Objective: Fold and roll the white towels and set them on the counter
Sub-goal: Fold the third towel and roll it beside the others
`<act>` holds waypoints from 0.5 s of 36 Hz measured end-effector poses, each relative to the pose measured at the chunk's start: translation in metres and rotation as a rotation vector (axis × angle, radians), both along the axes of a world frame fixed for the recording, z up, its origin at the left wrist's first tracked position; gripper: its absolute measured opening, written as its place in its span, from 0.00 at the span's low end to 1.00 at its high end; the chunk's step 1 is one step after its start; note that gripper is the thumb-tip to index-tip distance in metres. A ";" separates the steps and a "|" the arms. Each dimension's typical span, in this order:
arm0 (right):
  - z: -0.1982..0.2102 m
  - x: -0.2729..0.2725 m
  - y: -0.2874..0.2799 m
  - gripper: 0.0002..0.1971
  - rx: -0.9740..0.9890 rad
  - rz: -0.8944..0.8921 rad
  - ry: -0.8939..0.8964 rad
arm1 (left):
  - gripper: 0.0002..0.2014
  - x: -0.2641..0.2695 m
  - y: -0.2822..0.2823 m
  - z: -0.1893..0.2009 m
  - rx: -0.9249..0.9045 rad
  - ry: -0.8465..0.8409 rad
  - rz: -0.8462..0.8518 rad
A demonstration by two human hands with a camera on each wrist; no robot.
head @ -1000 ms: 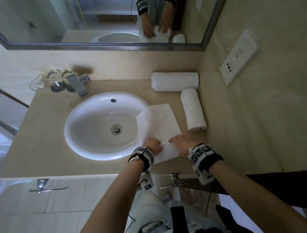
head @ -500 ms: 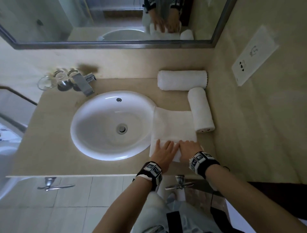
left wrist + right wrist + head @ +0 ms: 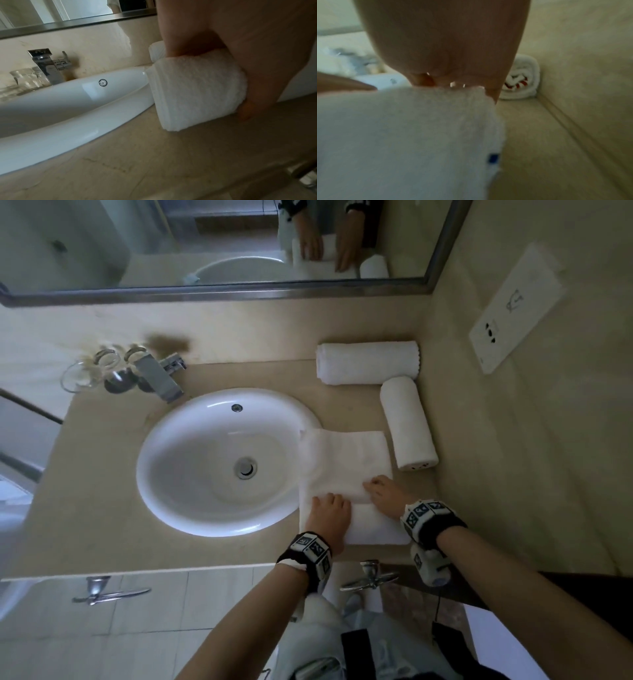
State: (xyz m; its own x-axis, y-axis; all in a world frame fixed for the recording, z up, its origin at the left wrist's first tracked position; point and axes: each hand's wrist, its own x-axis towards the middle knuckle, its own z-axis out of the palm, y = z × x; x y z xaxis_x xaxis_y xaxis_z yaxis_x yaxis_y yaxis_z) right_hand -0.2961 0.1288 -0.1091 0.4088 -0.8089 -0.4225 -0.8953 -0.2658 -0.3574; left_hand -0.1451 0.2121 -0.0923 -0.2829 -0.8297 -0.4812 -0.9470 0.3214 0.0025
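A white towel (image 3: 346,457) lies folded into a strip on the beige counter (image 3: 102,508), right of the sink. Its near end is rolled into a thick roll (image 3: 197,92). My left hand (image 3: 330,510) lies on the roll's left part, fingers curled over the top and thumb at its near side. My right hand (image 3: 385,493) grips the right part, fingers curled over the roll (image 3: 402,135). The strip's far part lies flat, with its left edge over the sink's rim. Two finished rolled towels (image 3: 366,362) (image 3: 409,422) lie in the back right corner.
The white oval sink (image 3: 164,474) fills the counter's middle, with a chrome faucet (image 3: 159,376) and glasses (image 3: 92,368) behind it. The mirror (image 3: 239,289) runs along the back. The side wall with a socket panel (image 3: 513,306) stands close on the right.
The towel was squared up beside the sink and its near end has been rolled up. Both hands went from lying flat on the near edge to curling round the roll, moving away from me.
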 end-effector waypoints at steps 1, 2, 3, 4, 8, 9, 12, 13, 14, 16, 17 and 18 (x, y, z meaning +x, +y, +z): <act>0.004 0.001 0.001 0.17 0.020 -0.032 0.002 | 0.24 0.001 0.001 0.001 -0.001 0.004 0.009; 0.004 0.001 0.002 0.17 0.035 -0.013 0.039 | 0.23 0.003 0.003 0.002 0.001 0.001 0.014; 0.003 -0.001 0.002 0.18 0.064 -0.011 0.068 | 0.22 0.004 0.004 0.003 0.005 -0.004 0.018; 0.001 -0.001 0.002 0.19 0.074 -0.032 0.060 | 0.21 0.006 0.005 0.001 0.008 -0.004 0.015; -0.001 -0.006 -0.002 0.21 0.041 0.046 0.105 | 0.19 0.012 0.007 -0.001 0.003 -0.019 0.019; 0.000 -0.006 -0.003 0.22 0.050 0.050 0.131 | 0.20 0.013 0.007 0.000 0.011 -0.019 0.022; 0.001 -0.006 -0.006 0.24 0.056 0.103 0.200 | 0.22 0.017 0.006 0.000 0.019 -0.014 0.023; 0.003 -0.005 -0.007 0.25 0.082 0.105 0.221 | 0.23 0.017 0.005 0.000 0.027 -0.013 0.030; 0.002 -0.005 -0.010 0.25 0.093 0.109 0.223 | 0.24 0.018 0.004 0.000 0.033 -0.008 0.039; 0.005 -0.004 -0.010 0.26 0.116 0.140 0.265 | 0.25 0.017 0.003 0.001 0.047 0.005 0.052; 0.008 -0.004 -0.008 0.26 0.124 0.151 0.280 | 0.26 0.016 0.002 0.001 0.054 0.006 0.053; 0.008 -0.003 -0.006 0.26 0.116 0.162 0.288 | 0.27 0.016 0.002 0.000 0.055 0.010 0.050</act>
State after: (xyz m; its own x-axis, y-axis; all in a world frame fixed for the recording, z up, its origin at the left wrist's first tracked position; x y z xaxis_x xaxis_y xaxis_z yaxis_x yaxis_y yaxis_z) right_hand -0.2994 0.1224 -0.1010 0.3785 -0.6830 -0.6247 -0.9134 -0.3849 -0.1325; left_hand -0.1292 0.2142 -0.0921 -0.2462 -0.8157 -0.5235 -0.9618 0.2723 0.0281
